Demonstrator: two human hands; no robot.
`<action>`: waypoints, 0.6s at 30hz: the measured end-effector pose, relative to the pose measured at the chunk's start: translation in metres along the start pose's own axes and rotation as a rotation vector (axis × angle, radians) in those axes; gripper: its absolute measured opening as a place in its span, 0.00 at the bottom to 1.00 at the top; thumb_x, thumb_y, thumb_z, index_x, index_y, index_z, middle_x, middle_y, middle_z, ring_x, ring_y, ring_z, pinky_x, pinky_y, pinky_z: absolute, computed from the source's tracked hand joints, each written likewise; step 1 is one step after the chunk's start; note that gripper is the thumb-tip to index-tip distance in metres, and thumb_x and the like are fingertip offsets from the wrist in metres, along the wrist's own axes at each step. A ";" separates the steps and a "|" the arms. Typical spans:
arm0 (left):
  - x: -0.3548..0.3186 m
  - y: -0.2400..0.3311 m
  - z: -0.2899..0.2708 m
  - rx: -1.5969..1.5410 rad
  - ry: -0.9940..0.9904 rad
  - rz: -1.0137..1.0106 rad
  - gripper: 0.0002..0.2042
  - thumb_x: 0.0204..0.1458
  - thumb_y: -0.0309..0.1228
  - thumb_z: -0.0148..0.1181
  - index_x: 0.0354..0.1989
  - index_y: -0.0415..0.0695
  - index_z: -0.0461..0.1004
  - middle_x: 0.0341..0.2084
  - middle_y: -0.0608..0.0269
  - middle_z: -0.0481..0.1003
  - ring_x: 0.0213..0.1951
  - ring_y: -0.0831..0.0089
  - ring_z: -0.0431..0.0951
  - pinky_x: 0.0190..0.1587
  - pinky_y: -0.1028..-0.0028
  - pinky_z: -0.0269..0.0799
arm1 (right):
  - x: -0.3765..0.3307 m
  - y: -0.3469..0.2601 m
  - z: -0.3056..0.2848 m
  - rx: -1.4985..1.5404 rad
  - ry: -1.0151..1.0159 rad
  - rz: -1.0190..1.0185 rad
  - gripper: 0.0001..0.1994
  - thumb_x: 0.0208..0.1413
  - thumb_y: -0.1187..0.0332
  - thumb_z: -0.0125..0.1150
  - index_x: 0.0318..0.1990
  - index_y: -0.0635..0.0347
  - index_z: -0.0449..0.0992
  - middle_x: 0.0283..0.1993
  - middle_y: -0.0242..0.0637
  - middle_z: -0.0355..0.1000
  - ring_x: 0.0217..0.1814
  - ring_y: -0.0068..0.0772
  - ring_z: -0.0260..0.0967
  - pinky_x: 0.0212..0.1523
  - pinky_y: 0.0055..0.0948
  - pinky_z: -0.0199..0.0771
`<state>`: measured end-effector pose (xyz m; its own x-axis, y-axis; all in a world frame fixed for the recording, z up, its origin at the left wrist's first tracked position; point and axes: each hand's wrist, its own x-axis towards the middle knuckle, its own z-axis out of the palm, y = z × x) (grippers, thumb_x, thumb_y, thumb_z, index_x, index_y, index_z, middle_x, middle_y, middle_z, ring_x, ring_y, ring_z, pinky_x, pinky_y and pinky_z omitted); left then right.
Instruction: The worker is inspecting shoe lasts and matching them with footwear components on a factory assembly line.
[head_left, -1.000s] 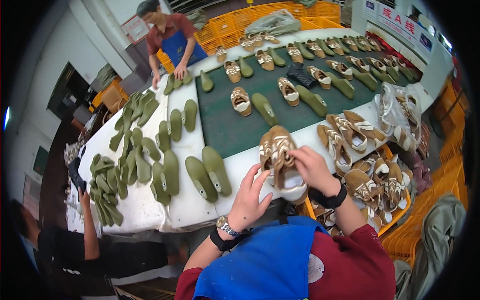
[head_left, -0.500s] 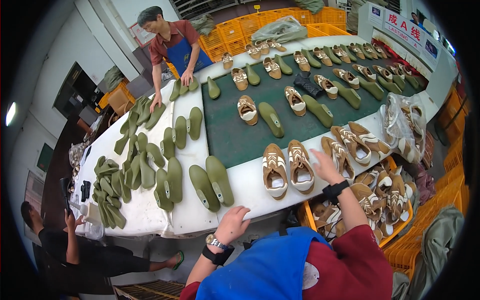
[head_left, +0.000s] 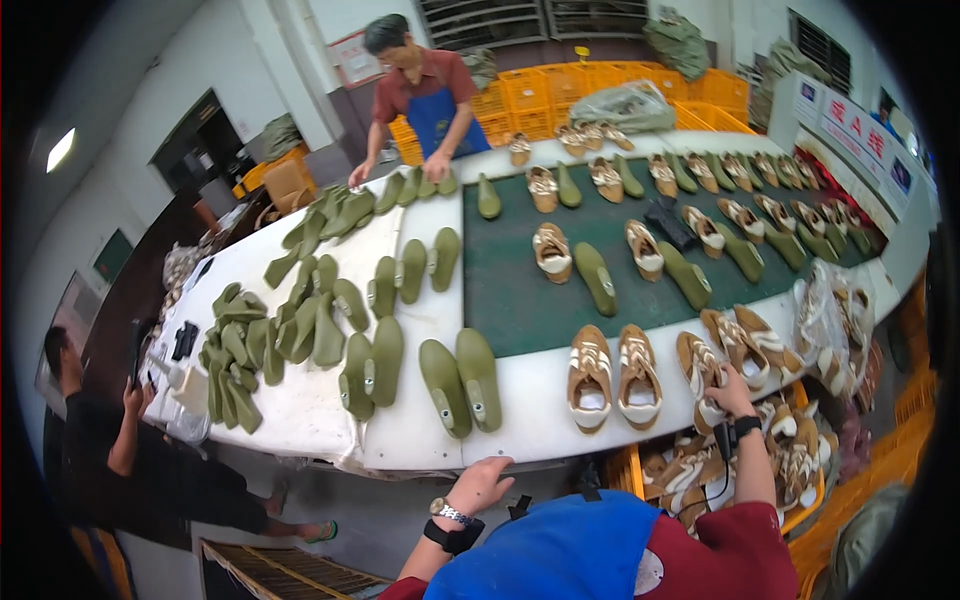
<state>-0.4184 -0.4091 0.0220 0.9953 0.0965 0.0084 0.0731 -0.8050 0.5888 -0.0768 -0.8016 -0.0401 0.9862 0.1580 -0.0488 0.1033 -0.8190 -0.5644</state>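
My right hand (head_left: 734, 394) has its fingers on the heel end of a tan sneaker (head_left: 697, 362) with white stripes, lying on the table's near white border; its thumb side is partly hidden. A matching pair stands to the left: one tan sneaker (head_left: 590, 372) and another tan sneaker (head_left: 639, 385), toes pointing away. My left hand (head_left: 480, 486) hovers at the table's near edge, holding nothing, fingers loosely stretched. Beyond it, two green shoe lasts (head_left: 445, 390) lie side by side. Further right, more tan sneakers (head_left: 742, 345) sit close to my right hand.
A green belt (head_left: 530, 290) carries rows of sneakers and lasts. Loose lasts (head_left: 235, 350) heap at the left. A co-worker (head_left: 430, 95) handles lasts across the table; a seated person (head_left: 110, 440) is at left. A sneaker-filled yellow crate (head_left: 630, 470) and a plastic bag (head_left: 835, 310) are at right.
My right hand has moved right and down onto the heel of the sneaker. My left hand stays by the table edge. The view has shifted, and the co-worker's hands have moved among the lasts.
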 end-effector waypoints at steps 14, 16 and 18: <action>0.033 0.101 -0.055 -0.247 0.646 -0.116 0.26 0.48 0.35 0.61 0.54 0.37 0.62 0.42 0.47 0.68 0.46 0.53 0.70 0.49 0.65 0.67 | -0.141 -0.299 0.045 0.616 -0.237 -1.008 0.23 0.43 0.78 0.57 0.52 0.70 0.67 0.32 0.43 0.71 0.30 0.30 0.69 0.33 0.26 0.70; 0.026 0.070 -0.072 -0.288 0.576 -0.249 0.24 0.48 0.31 0.58 0.53 0.37 0.63 0.40 0.45 0.70 0.44 0.52 0.71 0.48 0.64 0.68 | -0.139 -0.335 0.058 0.675 -0.425 -0.934 0.23 0.44 0.76 0.59 0.51 0.70 0.68 0.33 0.45 0.71 0.29 0.34 0.69 0.32 0.28 0.70; 0.005 0.057 -0.076 -0.165 0.710 -0.215 0.21 0.48 0.26 0.56 0.52 0.38 0.64 0.40 0.45 0.70 0.44 0.50 0.71 0.47 0.64 0.68 | -0.146 -0.355 0.066 0.697 -0.479 -1.065 0.23 0.45 0.74 0.60 0.51 0.69 0.68 0.33 0.47 0.71 0.29 0.40 0.69 0.31 0.31 0.70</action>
<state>-0.4138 -0.4098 0.1171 0.6760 0.6399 0.3654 0.1943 -0.6331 0.7493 -0.2663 -0.4977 0.1126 0.3143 0.8247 0.4702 0.5532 0.2434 -0.7967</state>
